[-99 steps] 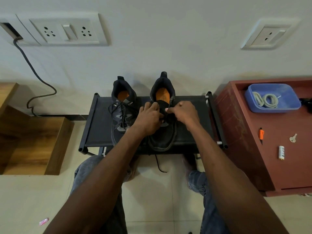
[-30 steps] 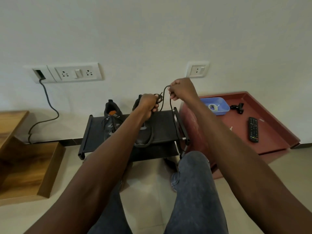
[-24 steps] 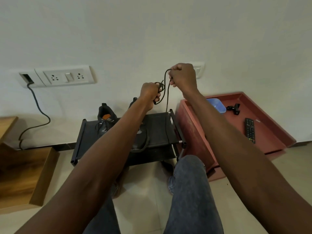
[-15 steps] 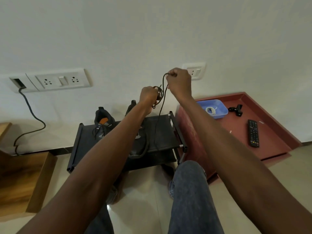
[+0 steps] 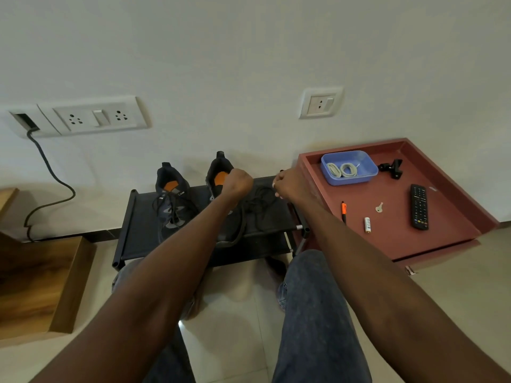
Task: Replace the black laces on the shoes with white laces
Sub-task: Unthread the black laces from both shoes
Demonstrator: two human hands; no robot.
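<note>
Two black shoes with orange insoles stand on a low black rack (image 5: 138,222). The left shoe (image 5: 171,200) still has its black laces. My left arm covers most of the right shoe (image 5: 219,172). A loose black lace (image 5: 260,201) lies bunched on the rack's right part, strung between my hands. My left hand (image 5: 238,182) is a closed fist just left of the bunch. My right hand (image 5: 286,185) pinches the lace at its right end. White laces (image 5: 343,170) lie coiled in a blue tray (image 5: 369,175) to the right.
The blue tray sits on a red-brown table (image 5: 448,239) with a remote (image 5: 419,207), orange pen (image 5: 343,211), key (image 5: 379,207), battery (image 5: 367,224) and black clip (image 5: 392,167). Wooden steps (image 5: 41,272) stand left. A cable (image 5: 52,172) hangs from the wall socket. My knees are below the rack.
Both hands, which held the black lace raised at socket height, have come down to the rack. The lace now rests bunched on its surface beside the right shoe.
</note>
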